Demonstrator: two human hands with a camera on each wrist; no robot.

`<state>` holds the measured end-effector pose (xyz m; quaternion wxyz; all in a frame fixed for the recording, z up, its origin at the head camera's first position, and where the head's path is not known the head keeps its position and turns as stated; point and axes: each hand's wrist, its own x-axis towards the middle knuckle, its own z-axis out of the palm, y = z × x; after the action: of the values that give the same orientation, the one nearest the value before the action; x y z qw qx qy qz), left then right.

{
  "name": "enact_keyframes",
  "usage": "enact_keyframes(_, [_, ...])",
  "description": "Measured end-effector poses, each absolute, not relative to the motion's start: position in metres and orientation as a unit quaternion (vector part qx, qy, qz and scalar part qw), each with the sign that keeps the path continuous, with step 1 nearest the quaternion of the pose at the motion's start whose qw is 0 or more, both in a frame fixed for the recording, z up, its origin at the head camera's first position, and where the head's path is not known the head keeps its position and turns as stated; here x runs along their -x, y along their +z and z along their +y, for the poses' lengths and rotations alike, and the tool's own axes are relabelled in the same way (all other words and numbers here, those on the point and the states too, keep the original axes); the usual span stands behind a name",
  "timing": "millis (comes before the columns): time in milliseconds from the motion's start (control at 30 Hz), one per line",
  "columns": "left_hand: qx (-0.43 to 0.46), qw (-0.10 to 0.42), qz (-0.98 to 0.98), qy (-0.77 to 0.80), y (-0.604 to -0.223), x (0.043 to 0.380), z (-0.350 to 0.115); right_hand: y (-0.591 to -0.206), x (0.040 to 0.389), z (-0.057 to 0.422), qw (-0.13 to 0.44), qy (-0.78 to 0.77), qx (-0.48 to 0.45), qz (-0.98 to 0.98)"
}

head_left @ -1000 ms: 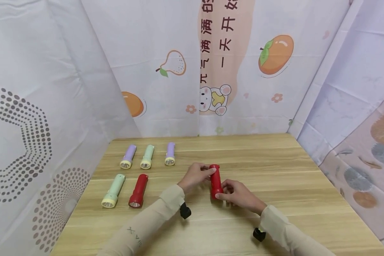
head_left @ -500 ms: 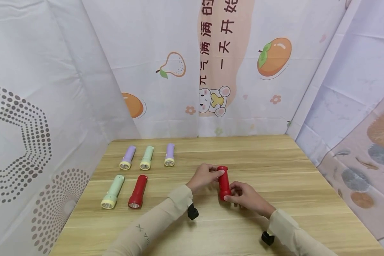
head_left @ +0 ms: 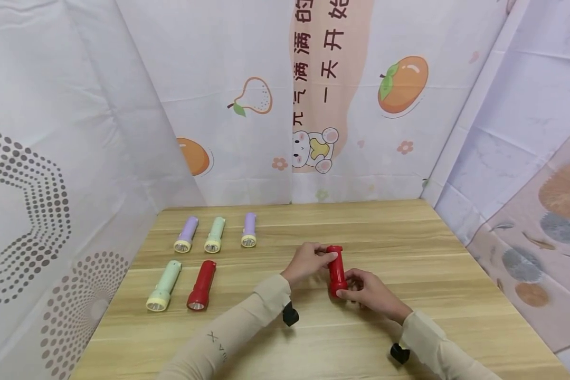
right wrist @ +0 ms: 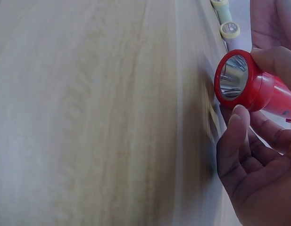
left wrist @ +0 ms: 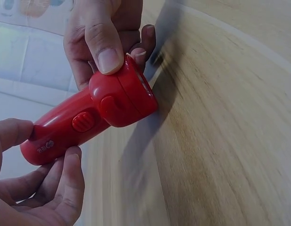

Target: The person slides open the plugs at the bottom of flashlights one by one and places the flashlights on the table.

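Observation:
A red flashlight (head_left: 337, 272) is held between my two hands, close over the wooden table. My left hand (head_left: 307, 264) pinches its tail end between thumb and fingers. At the wide head, my right hand (head_left: 374, 293) grips from the right, its thumb on the rim. In the left wrist view the ribbed switch (left wrist: 82, 122) on the flashlight's body faces the camera. The right wrist view shows its silver reflector and lens (right wrist: 234, 77), which look unlit.
Left on the table (head_left: 408, 237) lie a second red flashlight (head_left: 202, 285) and a mint one (head_left: 164, 285). Behind them are two purple flashlights (head_left: 187, 235) with a smaller mint one (head_left: 215, 235) between. Printed cloth (head_left: 247, 174) hangs along the table's back edge and both sides.
Both hands have carried the red flashlight a little to the right, mostly in the first half second. Their grip looks the same, and the other flashlights stay put.

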<state>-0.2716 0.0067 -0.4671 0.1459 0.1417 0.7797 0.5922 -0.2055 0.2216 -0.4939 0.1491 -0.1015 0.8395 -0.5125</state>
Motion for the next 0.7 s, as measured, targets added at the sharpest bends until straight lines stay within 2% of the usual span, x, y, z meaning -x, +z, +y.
enact_keyframes(367, [-0.139,0.122,0.799,0.572,-0.4668,0.2699,0.0114,-0.4969,0.2113,0.2263,0.149,-0.509,0.095,0.842])
enact_keyframes(700, [-0.188,0.091,0.8,0.563,-0.4663,0.2668,0.0128,-0.4957,0.214,0.2301,0.132,-0.509,0.095,0.845])
